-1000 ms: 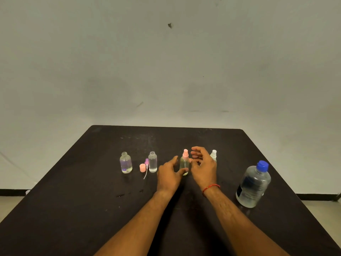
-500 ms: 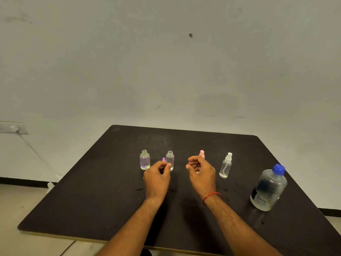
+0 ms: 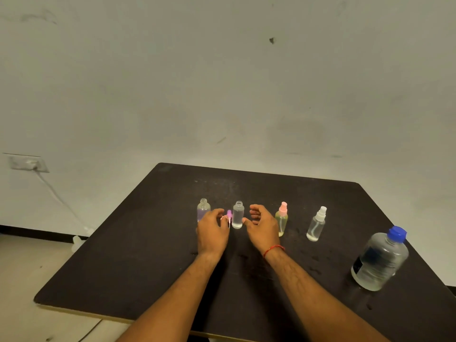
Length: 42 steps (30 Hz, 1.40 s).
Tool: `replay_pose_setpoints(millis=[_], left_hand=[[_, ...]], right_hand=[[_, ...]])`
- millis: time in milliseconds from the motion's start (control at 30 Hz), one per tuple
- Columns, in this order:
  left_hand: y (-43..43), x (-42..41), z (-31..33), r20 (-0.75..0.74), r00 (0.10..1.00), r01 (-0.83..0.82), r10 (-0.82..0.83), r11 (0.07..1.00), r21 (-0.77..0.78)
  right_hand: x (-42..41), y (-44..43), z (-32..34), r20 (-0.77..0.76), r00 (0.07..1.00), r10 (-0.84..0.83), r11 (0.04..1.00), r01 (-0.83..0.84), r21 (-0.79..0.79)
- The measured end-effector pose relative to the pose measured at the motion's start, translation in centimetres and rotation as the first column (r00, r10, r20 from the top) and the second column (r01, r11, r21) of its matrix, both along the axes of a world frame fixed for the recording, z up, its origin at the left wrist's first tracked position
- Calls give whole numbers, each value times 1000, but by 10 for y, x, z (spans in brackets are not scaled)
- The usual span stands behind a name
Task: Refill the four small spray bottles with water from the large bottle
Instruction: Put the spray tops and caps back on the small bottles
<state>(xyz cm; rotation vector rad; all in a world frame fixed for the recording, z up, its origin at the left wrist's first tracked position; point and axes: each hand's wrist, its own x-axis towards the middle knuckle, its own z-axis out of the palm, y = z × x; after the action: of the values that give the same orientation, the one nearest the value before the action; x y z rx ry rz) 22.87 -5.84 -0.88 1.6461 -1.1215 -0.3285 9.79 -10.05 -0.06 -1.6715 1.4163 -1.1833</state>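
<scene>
Four small bottles stand in a row on the black table [image 3: 148, 255]. The purple-tinted bottle [image 3: 203, 209] and the clear bottle [image 3: 238, 214] have no caps. The pink-capped bottle [image 3: 281, 219] and the white-capped bottle [image 3: 317, 224] carry spray heads. The large bottle [image 3: 380, 260], blue cap on, stands at the right. My left hand [image 3: 213, 230] pinches a purple spray head [image 3: 229, 214] with its tube, between the two uncapped bottles. My right hand [image 3: 262, 225] is empty with curled fingers, its thumb beside the clear bottle.
Small water drops dot the table around the bottles. The table's near-left edge [image 3: 74, 309] drops to the floor. A wall socket [image 3: 27, 164] with a cable hangs at the left.
My right hand has left the pink-capped bottle and moved left to the clear uncapped one. My left hand has moved left and closed on the purple spray head. The view shifted left.
</scene>
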Motion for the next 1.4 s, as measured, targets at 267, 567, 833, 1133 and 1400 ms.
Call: replay_pose_setpoints(millis=[267, 567, 833, 1133, 1400], left_hand=[[-36, -3, 3, 103, 992, 54, -74, 982, 182], [-59, 0, 9, 206, 976, -18, -69, 919, 393], [-61, -4, 8, 246, 966, -37, -84, 892, 451], [-56, -12, 13, 142, 990, -32, -23, 928, 371], [-48, -12, 34, -44, 999, 8, -1, 988, 155]], right_hand=[[6, -22, -12, -45, 996, 81, 993, -76, 92], [7, -33, -15, -8, 980, 197, 979, -197, 56], [5, -33, -17, 15, 983, 180, 981, -181, 63], [-4, -17, -19, 83, 985, 154, 985, -160, 72], [-13, -4, -19, 50, 989, 138, 985, -142, 94]])
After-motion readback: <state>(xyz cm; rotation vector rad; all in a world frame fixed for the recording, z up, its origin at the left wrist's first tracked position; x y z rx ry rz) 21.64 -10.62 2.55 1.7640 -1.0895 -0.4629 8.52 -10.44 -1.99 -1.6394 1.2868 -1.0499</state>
